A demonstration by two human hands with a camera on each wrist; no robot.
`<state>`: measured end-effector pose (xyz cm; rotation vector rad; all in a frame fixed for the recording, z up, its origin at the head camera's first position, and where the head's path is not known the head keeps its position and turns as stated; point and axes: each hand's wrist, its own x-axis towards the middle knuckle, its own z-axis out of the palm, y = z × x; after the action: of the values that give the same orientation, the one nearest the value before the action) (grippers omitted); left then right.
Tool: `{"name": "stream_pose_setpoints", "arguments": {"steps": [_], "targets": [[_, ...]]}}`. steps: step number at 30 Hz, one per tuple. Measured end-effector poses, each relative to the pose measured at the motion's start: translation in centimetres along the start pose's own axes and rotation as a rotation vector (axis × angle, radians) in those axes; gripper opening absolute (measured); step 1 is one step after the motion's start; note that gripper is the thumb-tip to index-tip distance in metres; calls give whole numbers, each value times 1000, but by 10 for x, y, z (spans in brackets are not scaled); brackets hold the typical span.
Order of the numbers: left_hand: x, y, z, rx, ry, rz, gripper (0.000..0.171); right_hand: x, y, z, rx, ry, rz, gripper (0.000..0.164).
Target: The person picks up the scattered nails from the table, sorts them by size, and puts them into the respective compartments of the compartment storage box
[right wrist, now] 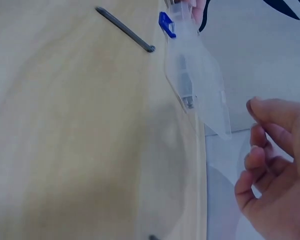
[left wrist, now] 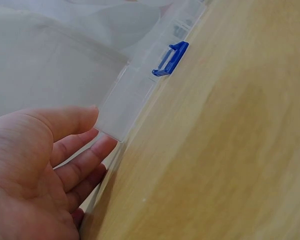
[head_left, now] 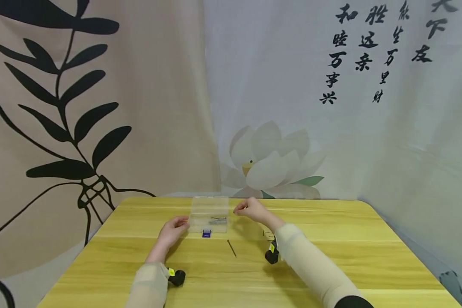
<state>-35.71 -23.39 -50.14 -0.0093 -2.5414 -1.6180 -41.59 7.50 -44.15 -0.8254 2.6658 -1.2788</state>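
A clear plastic box (head_left: 208,229) with a blue latch (left wrist: 171,59) stands with its lid (head_left: 209,204) raised. Several thin metal nails (head_left: 217,220) lie in its right part. My left hand (head_left: 172,232) is at the box's left end, its thumb and fingertips against the corner, fingers relaxed. To the right of the box, my right hand (head_left: 252,209) hovers with fingers loosely bent; nothing shows between thumb and fingers in the right wrist view. One dark nail (right wrist: 125,29) lies on the table in front of the box.
More nails (head_left: 268,235) lie on the wooden table (head_left: 215,282) by the right wrist, partly hidden by the sleeve. Black wrist cameras (head_left: 177,278) sit below both hands. Behind the table's far edge hangs a printed cloth (head_left: 169,107).
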Motion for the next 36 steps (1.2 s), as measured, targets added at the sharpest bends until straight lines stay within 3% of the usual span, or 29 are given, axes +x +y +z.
{"name": "stream_pose_setpoints", "arguments": {"steps": [12, 23, 30, 36], "targets": [[-1, 2, 0, 1, -4, -22, 40, -24, 5, 16, 115, -62, -26, 16], [-4, 4, 0, 8, 5, -26, 38, -32, 1, 36, 214, -220, -47, 16], [-5, 4, -3, 12, 5, -19, 38, -33, 6, 43, 272, -213, 27, 18], [-5, 5, -2, 2, -1, -16, 37, -38, 7, 46, 217, -194, 23, 20]]}}
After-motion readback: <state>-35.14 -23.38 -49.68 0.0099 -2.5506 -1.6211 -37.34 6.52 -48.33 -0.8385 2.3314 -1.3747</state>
